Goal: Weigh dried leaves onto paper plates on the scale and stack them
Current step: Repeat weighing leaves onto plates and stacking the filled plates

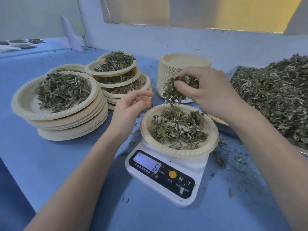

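Dried leaves (180, 87) trickle from the gripping right hand (205, 90) onto the scale's plate (179, 151); left hand (131, 105) hangs relaxed, empty; filled stacks (60, 104) wait, tray (233, 75) heaped.

A herb-packing workroom: scale (166, 174), leaf-heaped tray (233, 72), stacked plates (168, 72).
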A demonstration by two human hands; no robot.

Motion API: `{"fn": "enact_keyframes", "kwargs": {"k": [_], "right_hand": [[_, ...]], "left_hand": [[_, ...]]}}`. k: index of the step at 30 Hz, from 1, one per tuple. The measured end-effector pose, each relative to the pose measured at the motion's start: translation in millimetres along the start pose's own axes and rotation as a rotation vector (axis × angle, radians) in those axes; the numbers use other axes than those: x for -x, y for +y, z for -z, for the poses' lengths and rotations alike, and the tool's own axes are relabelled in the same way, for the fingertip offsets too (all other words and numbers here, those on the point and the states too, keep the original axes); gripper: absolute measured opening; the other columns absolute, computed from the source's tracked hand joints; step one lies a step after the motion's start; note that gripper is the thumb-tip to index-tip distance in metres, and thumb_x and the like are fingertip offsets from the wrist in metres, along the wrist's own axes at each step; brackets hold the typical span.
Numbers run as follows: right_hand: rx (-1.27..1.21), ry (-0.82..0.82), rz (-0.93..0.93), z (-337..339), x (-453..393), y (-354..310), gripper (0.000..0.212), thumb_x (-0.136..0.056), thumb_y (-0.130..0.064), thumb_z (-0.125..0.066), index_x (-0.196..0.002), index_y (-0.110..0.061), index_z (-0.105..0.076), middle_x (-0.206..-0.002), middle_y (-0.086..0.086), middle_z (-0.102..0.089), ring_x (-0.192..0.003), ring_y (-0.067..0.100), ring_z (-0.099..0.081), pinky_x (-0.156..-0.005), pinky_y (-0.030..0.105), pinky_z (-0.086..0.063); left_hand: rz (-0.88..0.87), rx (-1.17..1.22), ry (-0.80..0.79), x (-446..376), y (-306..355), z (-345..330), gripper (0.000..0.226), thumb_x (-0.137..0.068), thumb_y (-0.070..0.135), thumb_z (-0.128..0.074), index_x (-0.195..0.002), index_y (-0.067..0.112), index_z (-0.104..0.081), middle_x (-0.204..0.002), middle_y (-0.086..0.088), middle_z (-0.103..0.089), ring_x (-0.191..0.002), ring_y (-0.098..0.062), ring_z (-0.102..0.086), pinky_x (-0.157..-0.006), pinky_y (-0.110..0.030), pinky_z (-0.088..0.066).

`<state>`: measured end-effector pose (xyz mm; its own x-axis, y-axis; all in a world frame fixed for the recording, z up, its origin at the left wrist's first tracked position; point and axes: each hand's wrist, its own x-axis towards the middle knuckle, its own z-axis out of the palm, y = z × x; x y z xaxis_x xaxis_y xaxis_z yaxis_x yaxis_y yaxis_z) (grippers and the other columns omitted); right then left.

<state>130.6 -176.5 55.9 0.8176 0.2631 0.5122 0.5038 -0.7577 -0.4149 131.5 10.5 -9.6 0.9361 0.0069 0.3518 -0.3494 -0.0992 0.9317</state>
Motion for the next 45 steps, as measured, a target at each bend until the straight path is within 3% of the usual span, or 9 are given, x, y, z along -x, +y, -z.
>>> {"fn": "enact_keyframes", "kwargs": {"k": [8, 10, 13, 17, 20, 22, 28, 38, 45], "right_hand": [[-0.037, -0.017, 0.045, -3.6, 2.5, -1.3, 0.013, -0.091, -0.029, -0.059, -0.098, -0.023, -0.067, -0.084, 0.008, -0.069, -0.072, 0.008, -0.05, -0.059, 0.008, -0.034], [-0.024, -0.009, 0.058, -4.6, 2.5, -1.9, 0.014, -0.09, -0.028, -0.06, -0.098, -0.02, -0.069, -0.082, 0.004, -0.067, -0.064, -0.002, -0.048, -0.06, 0.006, -0.033], [-0.014, 0.001, 0.062, -6.8, 1.7, -2.1, 0.016, -0.09, -0.027, -0.061, -0.098, -0.017, -0.07, -0.075, -0.004, -0.061, -0.065, -0.004, -0.045, -0.062, 0.003, -0.032], [0.013, -0.007, 0.07, -8.1, 0.7, -0.8, 0.019, -0.091, -0.032, -0.059, -0.099, -0.018, -0.069, -0.068, -0.023, -0.049, -0.064, -0.023, -0.044, -0.062, 0.001, -0.03], [0.032, -0.045, 0.079, -7.6, 1.2, 0.0, 0.028, -0.09, -0.043, -0.057, -0.103, -0.022, -0.069, -0.078, -0.014, -0.06, -0.069, -0.004, -0.046, -0.066, -0.002, -0.029], [0.028, -0.064, 0.074, -7.1, 1.2, 0.5, 0.029, -0.088, -0.049, -0.056, -0.101, -0.027, -0.069, -0.086, -0.009, -0.065, -0.075, -0.003, -0.046, -0.068, -0.002, -0.029], [-0.027, -0.056, 0.085, -4.7, 0.1, -0.2, 0.019, -0.089, -0.044, -0.057, -0.093, -0.029, -0.068, -0.069, -0.024, -0.054, -0.066, -0.024, -0.046, -0.065, 0.001, -0.032], [-0.01, -0.036, 0.09, -2.2, 0.9, -0.8, 0.011, -0.091, -0.04, -0.058, -0.082, -0.033, -0.059, -0.058, -0.02, -0.049, -0.06, -0.021, -0.046, -0.061, 0.003, -0.033], [-0.006, 0.004, 0.044, 3.2, 0.4, 3.2, 0.015, -0.092, -0.036, -0.057, -0.09, -0.024, -0.066, -0.058, -0.019, -0.046, -0.057, -0.017, -0.045, -0.059, 0.005, -0.034]], "left_hand": [[0.002, -0.005, 0.002, -0.2, 0.4, 0.1, 0.028, -0.085, -0.005, -0.051, -0.105, 0.007, -0.066, -0.085, -0.001, -0.059, -0.068, 0.002, -0.054, -0.061, -0.009, -0.041], [0.004, 0.003, 0.001, -0.1, 0.3, 0.0, 0.028, -0.085, -0.005, -0.051, -0.103, 0.008, -0.066, -0.085, 0.0, -0.059, -0.068, 0.002, -0.054, -0.061, -0.009, -0.041], [0.006, 0.009, -0.005, -0.6, -0.2, 0.6, 0.027, -0.085, -0.005, -0.051, -0.102, 0.011, -0.066, -0.084, 0.001, -0.059, -0.068, 0.002, -0.054, -0.061, -0.009, -0.041], [0.012, 0.022, -0.013, -0.6, -1.4, 0.3, 0.024, -0.081, 0.004, -0.057, -0.101, 0.013, -0.067, -0.083, 0.003, -0.059, -0.069, 0.002, -0.054, -0.062, -0.01, -0.041], [0.022, 0.016, -0.017, -0.4, -1.4, 0.3, 0.035, -0.07, 0.017, -0.055, -0.102, 0.013, -0.067, -0.083, 0.004, -0.06, -0.07, 0.001, -0.054, -0.063, -0.011, -0.041], [0.025, 0.016, -0.016, -0.8, -1.7, 0.2, 0.037, -0.069, 0.017, -0.054, -0.102, 0.012, -0.067, -0.082, 0.004, -0.061, -0.069, 0.0, -0.054, -0.063, -0.012, -0.042], [0.032, 0.008, -0.018, -1.2, -3.3, 0.5, 0.037, -0.069, 0.018, -0.054, -0.103, 0.014, -0.068, -0.084, 0.004, -0.061, -0.071, -0.001, -0.054, -0.064, -0.014, -0.042], [0.036, -0.014, -0.021, -1.0, -2.8, 0.6, 0.036, -0.068, 0.019, -0.054, -0.101, 0.017, -0.068, -0.085, 0.005, -0.062, -0.072, -0.002, -0.054, -0.065, -0.017, -0.041], [0.016, -0.007, -0.023, -2.1, -4.6, -0.1, 0.029, -0.075, 0.011, -0.057, -0.102, 0.013, -0.067, -0.085, 0.003, -0.061, -0.071, 0.002, -0.055, -0.063, -0.01, -0.041]]}}
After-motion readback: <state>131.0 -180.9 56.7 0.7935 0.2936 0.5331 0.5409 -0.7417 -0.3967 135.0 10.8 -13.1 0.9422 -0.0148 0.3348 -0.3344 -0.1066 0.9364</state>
